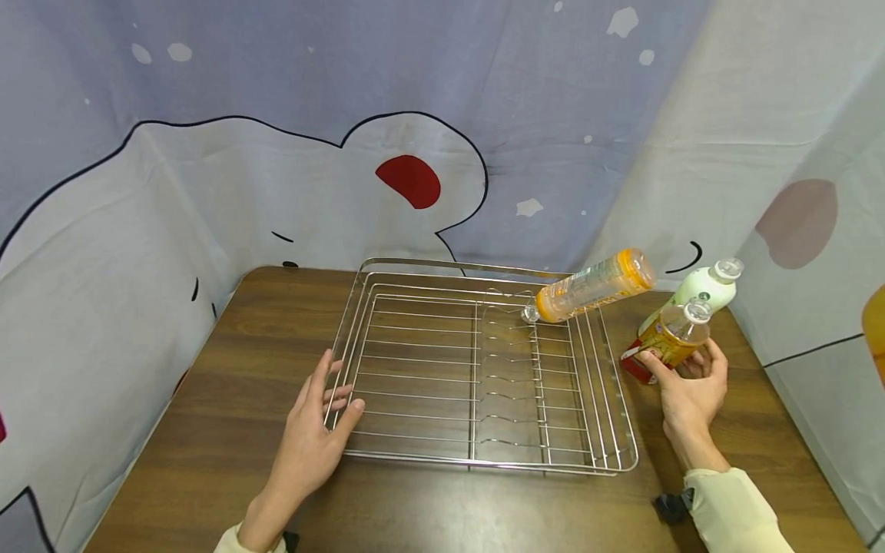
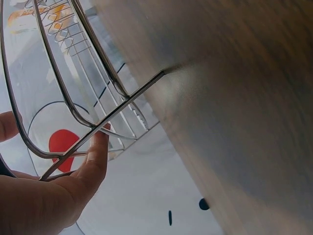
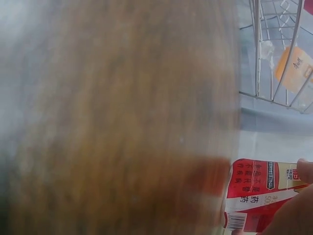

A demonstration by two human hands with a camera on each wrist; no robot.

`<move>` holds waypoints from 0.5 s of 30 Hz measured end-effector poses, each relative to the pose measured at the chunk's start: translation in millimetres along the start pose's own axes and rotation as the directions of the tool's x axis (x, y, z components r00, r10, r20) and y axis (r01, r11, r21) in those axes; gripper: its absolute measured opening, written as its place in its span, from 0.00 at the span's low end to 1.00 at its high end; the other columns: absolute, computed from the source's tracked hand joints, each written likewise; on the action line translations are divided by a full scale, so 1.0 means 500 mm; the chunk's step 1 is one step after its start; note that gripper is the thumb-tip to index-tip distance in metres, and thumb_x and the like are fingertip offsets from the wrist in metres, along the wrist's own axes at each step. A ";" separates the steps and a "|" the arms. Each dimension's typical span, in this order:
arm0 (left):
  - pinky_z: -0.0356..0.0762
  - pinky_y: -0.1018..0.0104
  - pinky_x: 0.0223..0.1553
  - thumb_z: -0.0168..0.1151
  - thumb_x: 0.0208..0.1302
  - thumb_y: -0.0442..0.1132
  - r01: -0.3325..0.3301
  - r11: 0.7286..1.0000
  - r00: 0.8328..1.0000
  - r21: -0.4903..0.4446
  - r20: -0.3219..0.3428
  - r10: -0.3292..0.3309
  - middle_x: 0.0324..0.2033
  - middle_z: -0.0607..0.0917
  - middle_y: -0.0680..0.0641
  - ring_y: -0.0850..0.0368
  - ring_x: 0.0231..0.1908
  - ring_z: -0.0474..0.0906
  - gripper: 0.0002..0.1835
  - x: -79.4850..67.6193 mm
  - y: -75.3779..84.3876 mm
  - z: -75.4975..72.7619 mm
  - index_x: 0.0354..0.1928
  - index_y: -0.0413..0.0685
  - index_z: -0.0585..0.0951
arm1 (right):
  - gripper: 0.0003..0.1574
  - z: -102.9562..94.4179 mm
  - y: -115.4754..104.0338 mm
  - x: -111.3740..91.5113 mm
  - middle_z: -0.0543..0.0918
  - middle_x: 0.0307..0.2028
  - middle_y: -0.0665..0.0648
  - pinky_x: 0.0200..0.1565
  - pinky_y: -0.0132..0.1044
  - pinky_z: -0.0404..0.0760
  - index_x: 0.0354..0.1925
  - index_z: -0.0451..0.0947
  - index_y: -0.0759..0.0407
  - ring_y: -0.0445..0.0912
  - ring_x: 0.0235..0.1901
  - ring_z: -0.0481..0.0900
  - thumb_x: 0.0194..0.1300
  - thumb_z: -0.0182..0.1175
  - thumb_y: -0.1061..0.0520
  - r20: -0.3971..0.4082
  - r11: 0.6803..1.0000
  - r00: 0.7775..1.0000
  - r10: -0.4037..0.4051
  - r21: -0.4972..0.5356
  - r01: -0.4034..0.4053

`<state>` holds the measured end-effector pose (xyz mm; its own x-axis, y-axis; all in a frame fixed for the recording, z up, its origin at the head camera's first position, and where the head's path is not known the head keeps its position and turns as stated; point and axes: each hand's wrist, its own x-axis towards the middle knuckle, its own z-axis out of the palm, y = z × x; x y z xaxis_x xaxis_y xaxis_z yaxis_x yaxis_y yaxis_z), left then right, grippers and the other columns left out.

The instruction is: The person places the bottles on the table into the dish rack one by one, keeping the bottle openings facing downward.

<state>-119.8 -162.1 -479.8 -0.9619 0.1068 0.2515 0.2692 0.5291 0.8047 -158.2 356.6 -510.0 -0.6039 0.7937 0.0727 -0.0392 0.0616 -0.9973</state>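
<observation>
A clear plastic bottle with a red and yellow label (image 1: 660, 343) stands on the table, and my right hand (image 1: 694, 395) grips it between thumb and fingers. Up close, the right wrist view has its red label (image 3: 252, 183). At the left side of a metal wire rack (image 1: 415, 415), my left hand (image 1: 314, 434) holds the rim, thumb inward; a finger (image 2: 98, 152) lies against the wires. Neck down in the rack's back right part leans a clear bottle with orange bands (image 1: 588, 288). Just behind the gripped bottle is a pale green bottle (image 1: 712, 284), partly hidden.
The rack rests on a brown wooden table (image 1: 263, 330). A patterned cloth (image 1: 276, 184) hangs behind and at both sides, close to the table's edges. An orange object (image 1: 876, 326), cut off by the frame, shows at the far right.
</observation>
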 end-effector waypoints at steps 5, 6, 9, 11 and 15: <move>0.89 0.35 0.56 0.65 0.82 0.40 0.000 1.000 1.000 -0.004 0.001 0.000 0.77 0.71 0.30 0.33 0.61 0.87 0.45 0.000 -0.001 0.000 0.89 0.40 0.52 | 0.57 -0.003 -0.004 -0.005 0.79 0.54 0.38 0.57 0.28 0.75 0.78 0.73 0.46 0.35 0.54 0.74 0.56 0.84 0.70 0.001 0.999 1.000 0.002 -0.037 -0.002; 0.89 0.35 0.56 0.65 0.82 0.40 0.000 1.000 1.000 -0.004 0.002 0.000 0.77 0.71 0.30 0.33 0.61 0.87 0.45 -0.001 -0.001 0.000 0.89 0.40 0.52 | 0.57 -0.003 -0.005 -0.006 0.79 0.54 0.38 0.59 0.29 0.74 0.78 0.73 0.45 0.35 0.54 0.74 0.56 0.84 0.69 0.000 0.999 1.000 0.003 -0.038 -0.003; 0.90 0.35 0.54 0.65 0.82 0.40 -0.003 1.000 1.000 -0.001 0.004 0.003 0.77 0.71 0.30 0.31 0.60 0.86 0.45 -0.002 -0.002 -0.001 0.89 0.39 0.52 | 0.56 -0.006 -0.005 -0.008 0.78 0.55 0.38 0.64 0.33 0.74 0.78 0.73 0.46 0.35 0.55 0.74 0.57 0.84 0.69 0.008 0.999 1.000 -0.005 -0.052 0.006; 0.90 0.34 0.53 0.64 0.82 0.41 -0.004 1.000 1.000 0.002 0.005 0.004 0.77 0.71 0.29 0.31 0.60 0.86 0.45 -0.002 -0.002 -0.002 0.89 0.39 0.51 | 0.56 -0.008 -0.005 -0.009 0.79 0.55 0.38 0.65 0.34 0.73 0.78 0.73 0.46 0.35 0.55 0.74 0.56 0.84 0.69 0.008 0.999 1.000 -0.012 -0.045 0.012; 0.90 0.34 0.53 0.64 0.82 0.41 -0.007 1.000 1.000 0.004 0.004 0.007 0.77 0.71 0.29 0.31 0.60 0.86 0.45 -0.001 -0.002 -0.001 0.89 0.39 0.52 | 0.56 -0.015 -0.005 -0.014 0.79 0.55 0.39 0.61 0.30 0.74 0.77 0.73 0.47 0.35 0.55 0.74 0.56 0.84 0.70 0.012 0.999 1.000 -0.019 -0.035 0.020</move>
<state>-119.3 -163.3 -480.5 -0.9603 0.1135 0.2550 0.2755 0.5317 0.8009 -148.1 355.3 -508.1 -0.6129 0.7848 0.0918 -0.0234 0.0980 -0.9949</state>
